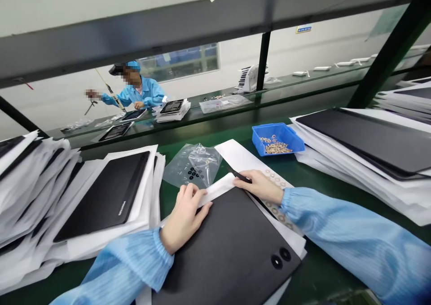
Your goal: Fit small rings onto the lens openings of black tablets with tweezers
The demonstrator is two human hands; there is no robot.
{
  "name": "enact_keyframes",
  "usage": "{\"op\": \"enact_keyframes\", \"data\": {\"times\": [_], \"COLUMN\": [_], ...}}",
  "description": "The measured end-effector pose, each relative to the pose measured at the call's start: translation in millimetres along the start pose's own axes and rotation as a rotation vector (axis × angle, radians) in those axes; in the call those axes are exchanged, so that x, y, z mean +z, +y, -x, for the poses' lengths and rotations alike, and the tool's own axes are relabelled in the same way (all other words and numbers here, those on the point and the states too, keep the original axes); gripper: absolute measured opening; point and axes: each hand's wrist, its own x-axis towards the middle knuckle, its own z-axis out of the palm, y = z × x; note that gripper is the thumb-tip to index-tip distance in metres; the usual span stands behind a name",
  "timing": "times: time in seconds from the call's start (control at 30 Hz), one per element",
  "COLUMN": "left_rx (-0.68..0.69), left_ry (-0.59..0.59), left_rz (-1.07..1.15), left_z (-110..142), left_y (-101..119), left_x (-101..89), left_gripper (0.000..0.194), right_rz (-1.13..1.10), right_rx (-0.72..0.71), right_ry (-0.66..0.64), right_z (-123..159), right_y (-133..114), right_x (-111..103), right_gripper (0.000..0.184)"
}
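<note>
A black tablet back cover (232, 242) with two round camera rings lies tilted in front of me, over white paper. A fold of white paper (218, 189) covers its far edge. My left hand (188, 213) grips this edge, thumb on the cover and fingers on the paper. In my right hand (261, 186) is a thin black tool, apparently tweezers (241, 176), its tip pointing up and left. The right fingertips touch the far corner of the cover and paper. Under the right wrist runs a white sheet (237, 154) bearing rows of small rings (274, 175).
A clear bag (191, 161) with small black rings lies beyond my left hand. A blue bin (278, 139) holds small tan rings. Stacked covers with paper stand left (104, 197) and right (367, 139). A co-worker (141, 89) sits across the bench, under an overhead shelf (168, 31).
</note>
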Motion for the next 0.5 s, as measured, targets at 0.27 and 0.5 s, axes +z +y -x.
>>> {"op": "enact_keyframes", "data": {"times": [0.27,0.5], "left_rx": [-0.071,0.026], "left_ry": [-0.011,-0.025], "left_rz": [-0.021,0.02], "left_z": [-3,8], "left_y": [5,11], "left_x": [-8.3,-15.5], "left_gripper": [0.025,0.026], "right_rz": [-0.031,-0.178], "right_rx": [-0.218,-0.212], "right_ry": [0.313,0.351], "right_z": [8,20], "right_y": [-16,-26], "right_x": [2,1], "right_gripper": [0.026,0.02]}}
